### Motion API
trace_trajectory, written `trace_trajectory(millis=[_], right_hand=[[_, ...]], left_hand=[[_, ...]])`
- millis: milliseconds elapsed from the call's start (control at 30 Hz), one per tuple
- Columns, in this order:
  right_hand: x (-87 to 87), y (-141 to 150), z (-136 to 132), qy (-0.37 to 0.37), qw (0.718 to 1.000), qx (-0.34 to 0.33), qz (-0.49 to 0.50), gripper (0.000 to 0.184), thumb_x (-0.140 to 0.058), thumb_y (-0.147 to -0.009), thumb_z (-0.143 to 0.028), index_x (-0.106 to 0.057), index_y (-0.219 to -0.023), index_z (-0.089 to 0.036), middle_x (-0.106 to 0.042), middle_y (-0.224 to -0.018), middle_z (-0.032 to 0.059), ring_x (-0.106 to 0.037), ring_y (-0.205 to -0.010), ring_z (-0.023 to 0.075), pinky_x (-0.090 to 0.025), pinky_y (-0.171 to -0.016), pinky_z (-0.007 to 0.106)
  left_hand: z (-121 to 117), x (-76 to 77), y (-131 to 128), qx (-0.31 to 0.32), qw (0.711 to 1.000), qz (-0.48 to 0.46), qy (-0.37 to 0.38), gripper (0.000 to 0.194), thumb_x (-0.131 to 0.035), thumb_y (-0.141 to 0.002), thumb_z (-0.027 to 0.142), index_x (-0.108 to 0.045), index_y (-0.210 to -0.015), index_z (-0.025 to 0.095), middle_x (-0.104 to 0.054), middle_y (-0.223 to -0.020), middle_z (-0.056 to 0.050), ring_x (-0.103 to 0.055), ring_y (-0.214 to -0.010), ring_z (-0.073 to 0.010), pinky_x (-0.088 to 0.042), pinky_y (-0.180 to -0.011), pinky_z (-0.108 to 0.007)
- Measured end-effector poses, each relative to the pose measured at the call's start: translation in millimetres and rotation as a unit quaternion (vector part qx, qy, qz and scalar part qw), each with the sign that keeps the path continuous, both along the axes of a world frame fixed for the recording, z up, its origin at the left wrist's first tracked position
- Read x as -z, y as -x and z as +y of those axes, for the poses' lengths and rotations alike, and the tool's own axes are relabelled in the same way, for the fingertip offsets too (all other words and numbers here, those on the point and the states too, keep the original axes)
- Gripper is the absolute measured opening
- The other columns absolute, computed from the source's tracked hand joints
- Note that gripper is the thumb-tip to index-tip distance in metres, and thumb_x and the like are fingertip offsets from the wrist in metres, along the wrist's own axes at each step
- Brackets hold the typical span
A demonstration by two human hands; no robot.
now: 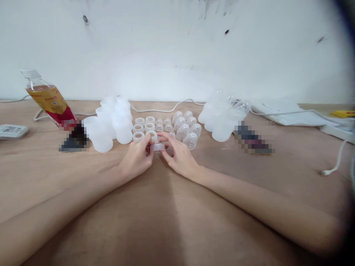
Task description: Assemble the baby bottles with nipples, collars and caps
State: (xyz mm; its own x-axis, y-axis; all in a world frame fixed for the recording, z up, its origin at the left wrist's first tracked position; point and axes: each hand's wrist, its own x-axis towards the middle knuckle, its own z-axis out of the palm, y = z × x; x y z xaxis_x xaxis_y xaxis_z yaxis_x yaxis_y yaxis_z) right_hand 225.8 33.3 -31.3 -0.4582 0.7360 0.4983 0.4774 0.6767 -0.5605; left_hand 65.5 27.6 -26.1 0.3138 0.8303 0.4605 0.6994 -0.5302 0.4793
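Between my left hand (135, 154) and my right hand (180, 155), a translucent screw ring (158, 147) is held low over the table. My fingers are closed on its two sides, and a small clear part, apparently a nipple, shows at its top. Just behind my left hand stand rows of loose rings (138, 127). Small clear nipples (167, 125) are lined up beside them, partly hidden by my fingers. Several clear dome caps (182, 130) sit behind my right hand.
Frosted white bottles (102, 136) cluster at the left, near a tilted drink bottle (52, 98). More bottles with clear caps (222, 123) stand at the right. A white cable (166, 110) runs along the wall. Blurred-out dark objects lie on both sides; a white bag (285, 112) is at back right.
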Motion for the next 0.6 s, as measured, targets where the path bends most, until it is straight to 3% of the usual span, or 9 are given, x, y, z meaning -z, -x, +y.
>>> trace_trajectory(millis=[167, 467, 600], right_hand=[[-0.8, 0.2, 2.1, -0.008, 1.000, -0.012, -0.005, 0.049, -0.041, -0.073, -0.006, -0.036, -0.119, -0.022, -0.055, -0.102, 0.0047, -0.056, -0.080, 0.0132, -0.046, -0.072, 0.029], [2.0, 3.4, 4.8, 0.041, 0.998, 0.041, -0.022, 0.021, -0.046, -0.074, -0.015, -0.046, -0.094, -0.018, -0.058, -0.077, 0.0017, -0.056, -0.069, 0.0129, -0.043, -0.066, 0.027], [0.9, 4.4, 3.8, 0.042, 0.998, 0.036, -0.011, 0.026, -0.046, -0.071, -0.011, -0.042, -0.095, -0.019, -0.055, -0.069, -0.0025, -0.052, -0.062, 0.0106, -0.041, -0.062, 0.024]], left_hand=[[-1.7, 0.4, -0.2, -0.009, 1.000, -0.011, 0.014, 0.013, -0.047, -0.068, 0.010, -0.040, -0.073, 0.019, -0.054, -0.068, 0.003, -0.052, -0.059, -0.0110, -0.038, -0.055, -0.021], [1.3, 6.8, 1.1, -0.024, 0.999, -0.027, 0.017, 0.008, -0.046, -0.072, 0.015, -0.040, -0.075, 0.020, -0.054, -0.066, 0.002, -0.053, -0.059, -0.0118, -0.039, -0.055, -0.022], [0.1, 4.5, -1.6, -0.025, 1.000, -0.011, 0.016, 0.010, -0.046, -0.070, 0.013, -0.040, -0.074, 0.020, -0.051, -0.062, 0.004, -0.050, -0.055, -0.0111, -0.037, -0.052, -0.022]])
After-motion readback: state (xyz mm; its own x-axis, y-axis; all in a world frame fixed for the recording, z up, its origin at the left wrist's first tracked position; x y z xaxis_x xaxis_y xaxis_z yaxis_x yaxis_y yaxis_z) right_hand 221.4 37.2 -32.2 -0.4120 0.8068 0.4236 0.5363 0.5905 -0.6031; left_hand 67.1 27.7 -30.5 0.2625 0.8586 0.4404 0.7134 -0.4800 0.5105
